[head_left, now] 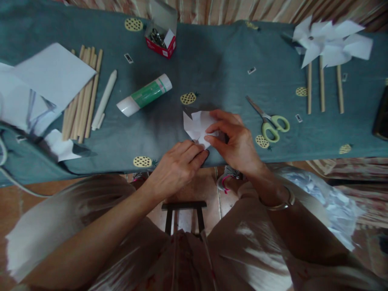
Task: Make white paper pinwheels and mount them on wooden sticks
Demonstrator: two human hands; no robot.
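A small cut and partly folded white paper lies near the front edge of the table, between my hands. My left hand has its fingers closed on the paper's lower edge. From the right, my right hand pinches the paper's right side with thumb and fingers. Up and to the left lies a green and white glue stick. Green-handled scissors rest to the right of my right hand, their blades pointing up and left.
A red box of metal pieces stands at the back. On the left are wooden sticks, a white pen and paper sheets. White pinwheels on sticks lie at the back right. A plastic bag hangs below the table.
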